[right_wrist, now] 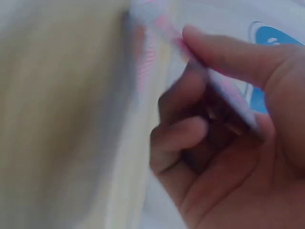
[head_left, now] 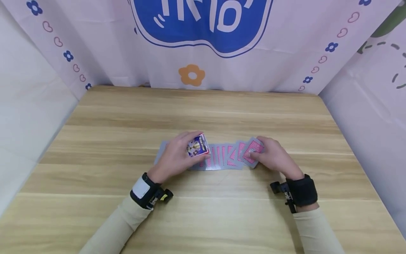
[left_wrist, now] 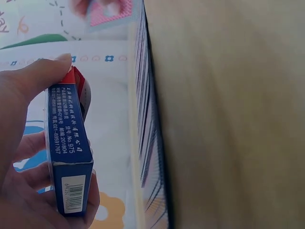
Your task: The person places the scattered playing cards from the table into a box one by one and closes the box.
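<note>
My left hand (head_left: 174,155) holds a small blue card box (head_left: 197,145) with a picture on its front and a red part near one end. In the left wrist view the box (left_wrist: 71,129) shows white print and a barcode, with the thumb over its top end. Below it, playing cards (head_left: 219,157) lie overlapped in a row on the table, pink-patterned backs up; the left hand hides part of the row. At the row's right end my right hand (head_left: 274,155) pinches a playing card (head_left: 253,151) between thumb and fingers. Whether it is one card or several, I cannot tell.
The wooden table (head_left: 203,208) carries the row of cards. A white printed curtain (head_left: 111,53) hangs along its back edge, with pale cloth walls at left and right. Each wrist wears a black strap (head_left: 302,190) with a small camera.
</note>
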Motion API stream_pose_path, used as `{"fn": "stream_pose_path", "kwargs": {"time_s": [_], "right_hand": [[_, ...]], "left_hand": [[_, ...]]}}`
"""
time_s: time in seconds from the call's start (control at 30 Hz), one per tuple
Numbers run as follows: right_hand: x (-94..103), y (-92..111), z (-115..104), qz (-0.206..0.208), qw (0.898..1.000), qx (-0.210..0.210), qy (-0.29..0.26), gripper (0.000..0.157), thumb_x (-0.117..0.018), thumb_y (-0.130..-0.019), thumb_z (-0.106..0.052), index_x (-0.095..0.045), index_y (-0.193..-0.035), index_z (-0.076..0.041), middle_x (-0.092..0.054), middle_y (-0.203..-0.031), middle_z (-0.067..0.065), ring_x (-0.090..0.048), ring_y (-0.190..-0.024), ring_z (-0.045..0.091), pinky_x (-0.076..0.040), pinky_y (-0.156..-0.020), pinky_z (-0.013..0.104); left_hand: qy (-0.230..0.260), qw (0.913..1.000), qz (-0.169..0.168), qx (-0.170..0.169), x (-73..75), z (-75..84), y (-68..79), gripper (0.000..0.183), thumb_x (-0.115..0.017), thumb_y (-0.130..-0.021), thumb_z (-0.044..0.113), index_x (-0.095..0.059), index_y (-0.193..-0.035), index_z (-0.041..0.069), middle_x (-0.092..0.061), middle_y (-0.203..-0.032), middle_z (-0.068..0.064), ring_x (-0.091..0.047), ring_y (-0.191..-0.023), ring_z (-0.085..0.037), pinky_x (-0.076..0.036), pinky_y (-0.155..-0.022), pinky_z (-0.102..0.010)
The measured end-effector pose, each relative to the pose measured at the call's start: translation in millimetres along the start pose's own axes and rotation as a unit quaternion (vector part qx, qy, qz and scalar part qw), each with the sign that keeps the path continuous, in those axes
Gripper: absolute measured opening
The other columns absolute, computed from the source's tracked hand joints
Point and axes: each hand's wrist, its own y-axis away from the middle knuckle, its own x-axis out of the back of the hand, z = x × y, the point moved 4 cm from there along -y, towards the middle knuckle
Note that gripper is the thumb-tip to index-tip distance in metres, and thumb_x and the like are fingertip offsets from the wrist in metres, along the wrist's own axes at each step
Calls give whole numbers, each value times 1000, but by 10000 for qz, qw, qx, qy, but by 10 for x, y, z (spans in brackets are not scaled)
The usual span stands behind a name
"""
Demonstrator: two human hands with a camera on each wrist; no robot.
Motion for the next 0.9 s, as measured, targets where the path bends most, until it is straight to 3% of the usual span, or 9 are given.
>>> {"fn": "stream_pose_path", "kwargs": {"time_s": [0.1,0.23,0.37,0.6,0.73,0.9], "right_hand": [[97,-17,-136,-12,9996,197,-217,38,-74,-83,-20,-51,-111,-8,-57,-70,7,-54,-56,20,-43,-50,32],[261,-56,-424,361,9956,585,-630,57,-75,-81,-25,-44,-128,-14,-63,-67,9,-58,-48,21,-42,-41,27],[317,-64,-682,641,9845,988,-1297,53,-73,-84,-19,-47,-130,-18,-63,-71,11,-56,-47,22,-43,-39,24],[188,-50,-801,260,9717,482,-2298,45,-59,-94,-11,-43,-136,-19,-59,-97,15,-57,-65,37,-51,-51,27],[102,-39,-754,-5,9707,272,-2387,47,-58,-94,-11,-43,-137,-22,-57,-96,15,-56,-66,35,-51,-54,29],[-25,-21,-662,-197,9608,207,-2759,49,-60,-94,-13,-42,-138,-22,-60,-92,19,-58,-64,34,-51,-53,28]], "left_hand": [[-36,10000,-21,-7,13,3,-10,75,-77,-71,49,-53,-131,12,-59,-107,-5,-50,-79,-12,-49,-56,-29],[-68,10000,-36,-43,37,16,-36,75,-76,-71,51,-52,-131,11,-59,-108,-5,-50,-80,-11,-51,-58,-29],[-45,9999,-94,-81,58,36,-74,74,-74,-72,52,-53,-129,10,-60,-109,-6,-51,-80,-11,-51,-58,-28],[94,9997,-135,-199,33,124,-128,73,-74,-74,50,-52,-130,10,-59,-110,-6,-52,-81,-11,-52,-60,-29],[190,9993,-264,-179,-15,142,-97,71,-75,-75,47,-52,-131,11,-59,-108,-5,-52,-80,-11,-52,-58,-29],[261,9991,-307,-112,-48,130,-35,73,-75,-75,48,-50,-133,11,-60,-108,-5,-51,-79,-12,-51,-59,-30]]}}
